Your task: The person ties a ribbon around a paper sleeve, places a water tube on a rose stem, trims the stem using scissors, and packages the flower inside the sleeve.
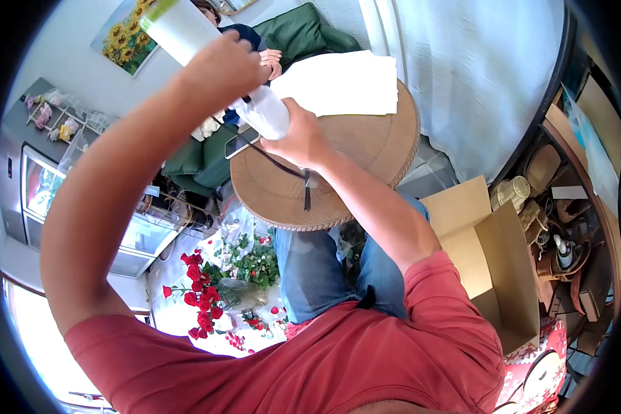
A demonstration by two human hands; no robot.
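- Your round brown worktop (366, 148) has a corded rim; its near edge curves just above your knees, and your right forearm crosses over it.
- Bare surface lies between the white sheets (345, 83) and that near edge, on both sides of your right forearm.
- On the far side, the sheets take up much of the surface; a seated person's hands (272, 61) show close beyond your left hand (229, 65) in the view.
- At the left edge, a phone (241, 143) lies below the white bundle (268, 114), near the rim.
- To your right, an open cardboard box (486, 265) stands near your elbow; red roses (203, 293) are low on your left.
- Your right hand (300, 138) is clamped on the lower part of the white bundle, thumb and fingers around it.
- Your left hand is curled closed beside the lower end of the white roll (181, 29); its exact grip, and whether roll and bundle join behind it, you cannot tell.
- A dark strap (283, 165) runs below the bundle, past your right wrist.
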